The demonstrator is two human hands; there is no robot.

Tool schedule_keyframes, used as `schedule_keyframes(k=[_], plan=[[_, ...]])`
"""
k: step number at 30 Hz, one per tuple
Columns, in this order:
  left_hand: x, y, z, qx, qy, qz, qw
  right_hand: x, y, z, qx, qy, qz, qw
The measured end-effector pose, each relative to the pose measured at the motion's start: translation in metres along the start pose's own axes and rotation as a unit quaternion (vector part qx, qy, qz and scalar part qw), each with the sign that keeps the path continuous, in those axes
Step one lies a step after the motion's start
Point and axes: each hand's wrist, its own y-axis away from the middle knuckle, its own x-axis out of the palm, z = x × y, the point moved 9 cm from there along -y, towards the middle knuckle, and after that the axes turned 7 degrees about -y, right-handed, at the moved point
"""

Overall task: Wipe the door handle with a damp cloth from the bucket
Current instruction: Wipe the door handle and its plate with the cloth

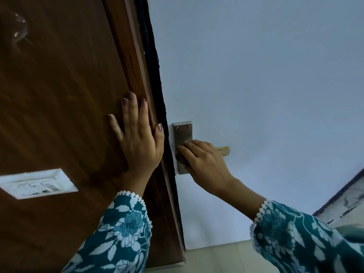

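The door handle (224, 150) is a gold and chrome lever on a brushed steel plate (183, 133), mounted on the pale blue-white door (256, 85). My right hand (204, 162) lies over the lever with its fingers curled around it, so only the lever's tip shows. A dark patch sits under those fingers; I cannot tell whether it is a cloth. My left hand (137, 138) rests flat, fingers spread, on the brown wooden panel (59, 95) left of the door. No bucket is in view.
A black strip (157, 75) runs between the wooden panel and the door. A white rectangular fitting (37, 184) is set in the wood at lower left. Beige floor (226, 257) shows below the door, and a dark-edged surface (342, 201) stands at the right.
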Motion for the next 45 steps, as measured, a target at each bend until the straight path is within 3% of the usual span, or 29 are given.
schedule_keyframes(k=[8, 10, 17, 21, 26, 31, 34, 40, 45], plan=[[0.000, -0.001, 0.001, -0.005, 0.009, 0.000, 1.000, -0.002, -0.001, -0.022, 0.062, -0.041, 0.044, 0.996], [0.001, -0.001, 0.001, -0.009, 0.005, 0.002, 1.000, -0.006, 0.001, -0.030, 0.089, -0.046, 0.031, 0.994], [0.003, 0.000, -0.001, -0.007, -0.013, 0.005, 1.000, -0.005, -0.015, 0.017, 0.027, -0.039, -0.033, 0.998], [0.006, 0.005, 0.000, 0.002, -0.043, -0.001, 0.999, -0.015, 0.001, -0.027, 0.095, -0.037, -0.030, 0.994], [0.006, 0.007, -0.002, -0.002, -0.049, -0.013, 0.999, -0.017, 0.010, -0.049, 0.156, 0.004, 0.033, 0.987], [0.004, 0.007, -0.002, 0.001, -0.042, -0.021, 0.999, 0.008, -0.021, -0.005, 0.106, 0.021, 0.102, 0.989], [0.006, 0.008, -0.002, 0.003, -0.045, -0.025, 0.999, 0.012, -0.021, -0.017, 0.098, 0.021, 0.156, 0.983], [0.007, 0.011, -0.004, 0.006, -0.061, -0.040, 0.997, -0.020, 0.007, -0.073, 0.172, 0.011, 0.131, 0.976], [0.006, 0.009, -0.004, 0.010, -0.064, -0.041, 0.997, 0.013, -0.019, -0.016, 0.144, 0.034, 0.135, 0.980]])
